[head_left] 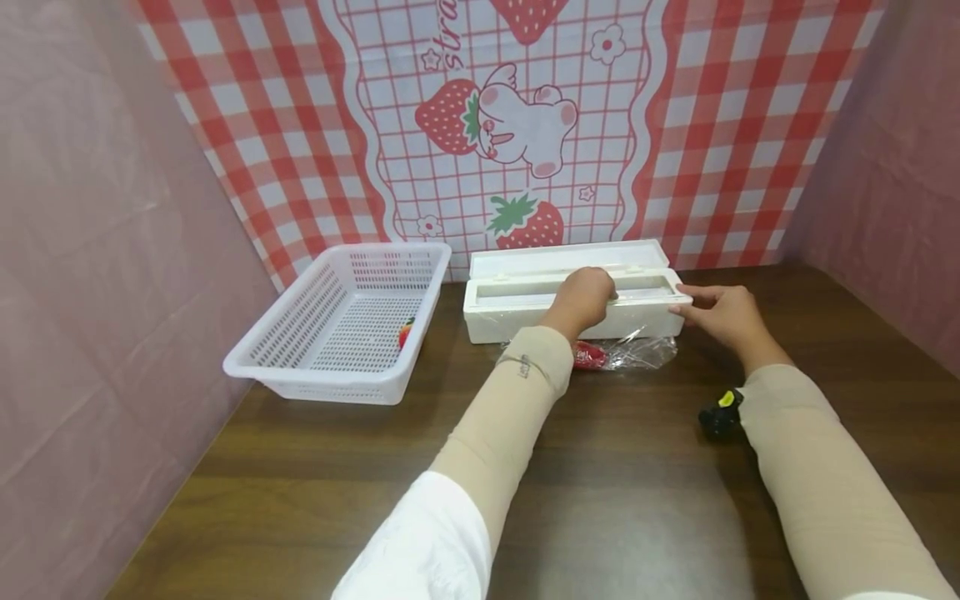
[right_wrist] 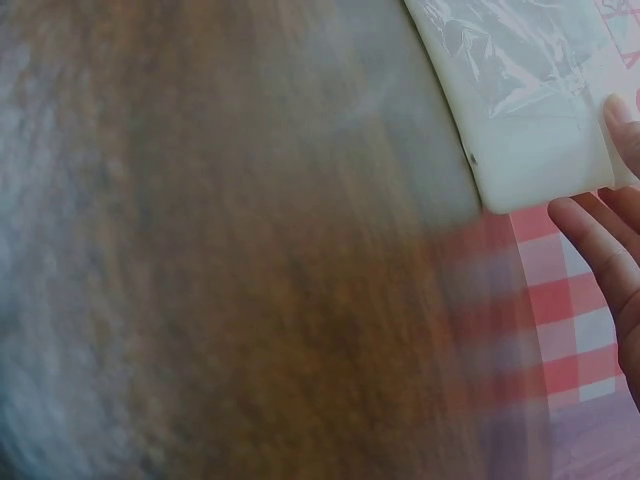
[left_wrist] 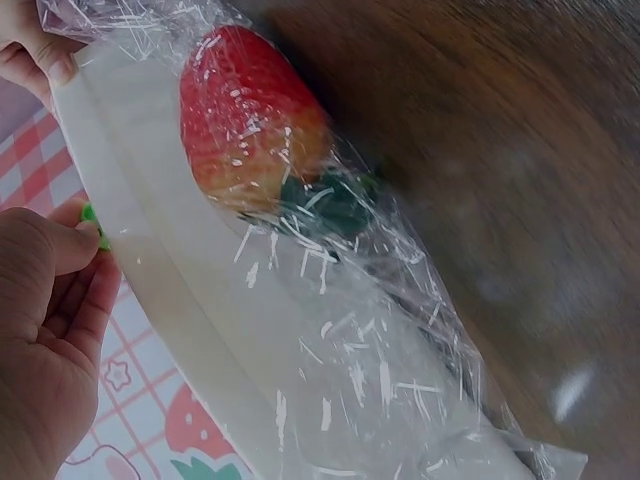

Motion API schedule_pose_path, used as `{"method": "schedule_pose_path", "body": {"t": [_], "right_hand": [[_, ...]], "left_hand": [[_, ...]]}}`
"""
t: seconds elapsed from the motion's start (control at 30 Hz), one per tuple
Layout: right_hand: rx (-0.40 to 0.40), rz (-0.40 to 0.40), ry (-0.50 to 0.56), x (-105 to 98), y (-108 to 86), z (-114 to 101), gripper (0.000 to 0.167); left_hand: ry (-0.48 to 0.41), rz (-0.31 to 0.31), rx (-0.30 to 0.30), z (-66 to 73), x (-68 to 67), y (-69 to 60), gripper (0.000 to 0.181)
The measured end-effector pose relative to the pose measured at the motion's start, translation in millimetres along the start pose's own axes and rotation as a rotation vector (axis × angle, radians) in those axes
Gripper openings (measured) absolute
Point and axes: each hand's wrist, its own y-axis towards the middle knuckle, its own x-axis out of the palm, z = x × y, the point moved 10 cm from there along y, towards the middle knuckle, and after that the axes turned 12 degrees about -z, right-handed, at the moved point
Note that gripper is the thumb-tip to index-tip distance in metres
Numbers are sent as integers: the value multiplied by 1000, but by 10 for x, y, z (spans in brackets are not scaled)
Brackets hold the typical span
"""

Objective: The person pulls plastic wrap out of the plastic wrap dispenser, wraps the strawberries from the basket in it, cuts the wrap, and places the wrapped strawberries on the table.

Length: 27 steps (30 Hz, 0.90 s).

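Note:
A long white cling film dispenser (head_left: 491, 323) lies at the back of the table, its lid tilted up behind. Clear cling film (head_left: 645, 353) hangs over its front onto the table. A red toy strawberry (left_wrist: 245, 105) with green leaves lies under that film against the box, partly hidden by the left arm in the head view. My left hand (head_left: 585, 296) is over the box's front edge. There it pinches a small green slider (left_wrist: 97, 226) between thumb and fingers. At the right end, my right hand (head_left: 727, 321) grips the dispenser's corner, thumb in front.
To the left stands a white perforated basket (head_left: 322, 375), with a small red and orange item (head_left: 405, 333) inside against its right wall. A strawberry-print checked cloth (head_left: 697, 167) hangs right behind the box. Pinkish cloth walls (head_left: 97, 250) flank the wooden table (head_left: 315, 500).

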Motion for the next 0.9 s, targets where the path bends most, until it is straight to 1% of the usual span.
{"method": "schedule_pose_path", "body": {"t": [0.17,0.33,0.5,0.67,0.9], "right_hand": [[-3,6,25,-12,-3,17,61],[-6,5,35,6,0,14,59],[-6,9,18,12,4,-9,59],[2,11,-8,-4,9,1,62],[25,-22,-10,22,-6,31,65]], "left_hand": [[14,2,2,-22,-11,-24,18],[14,9,9,-49,-16,-76,17],[5,18,-2,-121,-27,-126,17],[2,26,-1,-162,-43,-152,18],[2,-4,-8,-187,-2,-165,24]]}}
